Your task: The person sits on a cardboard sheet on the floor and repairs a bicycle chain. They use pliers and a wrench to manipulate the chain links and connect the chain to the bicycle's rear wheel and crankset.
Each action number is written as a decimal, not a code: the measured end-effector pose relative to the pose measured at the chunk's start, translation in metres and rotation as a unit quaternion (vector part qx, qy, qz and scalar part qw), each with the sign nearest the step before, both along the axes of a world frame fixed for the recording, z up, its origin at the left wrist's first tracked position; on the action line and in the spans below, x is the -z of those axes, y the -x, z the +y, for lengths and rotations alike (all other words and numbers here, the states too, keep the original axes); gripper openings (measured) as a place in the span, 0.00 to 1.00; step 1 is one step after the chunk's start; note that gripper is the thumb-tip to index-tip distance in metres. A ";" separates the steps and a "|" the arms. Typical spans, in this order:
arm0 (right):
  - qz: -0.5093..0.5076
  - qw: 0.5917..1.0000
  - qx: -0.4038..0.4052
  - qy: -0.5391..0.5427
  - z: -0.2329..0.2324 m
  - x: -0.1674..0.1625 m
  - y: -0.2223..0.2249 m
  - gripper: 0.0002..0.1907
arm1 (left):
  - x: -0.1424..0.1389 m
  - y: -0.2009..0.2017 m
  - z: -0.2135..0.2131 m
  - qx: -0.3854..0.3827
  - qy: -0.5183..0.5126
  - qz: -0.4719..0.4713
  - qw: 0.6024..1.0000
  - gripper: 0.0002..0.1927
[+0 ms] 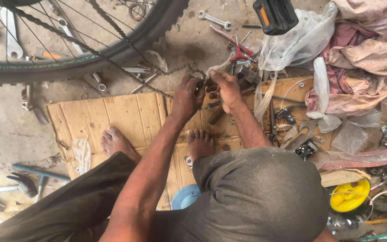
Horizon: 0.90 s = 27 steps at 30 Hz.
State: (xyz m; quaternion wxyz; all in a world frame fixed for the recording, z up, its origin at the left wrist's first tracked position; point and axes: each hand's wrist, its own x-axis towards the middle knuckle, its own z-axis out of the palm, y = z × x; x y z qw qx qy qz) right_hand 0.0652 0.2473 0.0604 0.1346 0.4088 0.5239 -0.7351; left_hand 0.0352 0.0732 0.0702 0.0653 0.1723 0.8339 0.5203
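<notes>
Above the cardboard, a chain is pinched shut by both hands, left and right. Fingers could be nipped if the wheel turns, or slack links dropped among the tools.

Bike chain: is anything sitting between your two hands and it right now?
Nothing visible does. The left hand and right hand both meet the bike chain at its loose end above the cardboard sheet. Red-handled pliers and other tools lie beyond the hands, not between them.
</notes>
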 end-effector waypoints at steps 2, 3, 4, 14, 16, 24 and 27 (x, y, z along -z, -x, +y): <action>-0.003 0.999 0.012 0.030 -0.004 -0.005 0.002 0.15 | 0.002 0.000 -0.002 0.006 -0.003 -0.011 1.000 0.09; -0.004 0.999 0.025 0.047 -0.006 -0.006 0.004 0.15 | 0.002 0.000 -0.002 0.009 -0.003 -0.016 1.000 0.10; -0.006 0.997 0.037 0.063 -0.008 -0.003 0.006 0.14 | 0.002 0.000 -0.002 0.012 -0.006 -0.028 1.000 0.10; 0.090 0.917 0.387 0.030 0.172 -0.003 -0.011 0.08 | 0.005 -0.002 -0.014 0.018 0.019 -0.108 0.994 0.08; 0.236 0.861 0.449 0.032 0.244 -0.028 -0.035 0.14 | 0.010 0.000 -0.018 0.014 0.017 -0.084 0.996 0.07; 0.137 0.887 0.402 -0.181 0.236 -0.039 -0.074 0.19 | 0.019 0.001 -0.016 0.008 0.023 -0.087 0.996 0.08; 0.121 0.951 0.121 -0.256 0.135 -0.008 -0.036 0.09 | 0.021 -0.001 -0.016 0.018 0.032 -0.104 0.994 0.08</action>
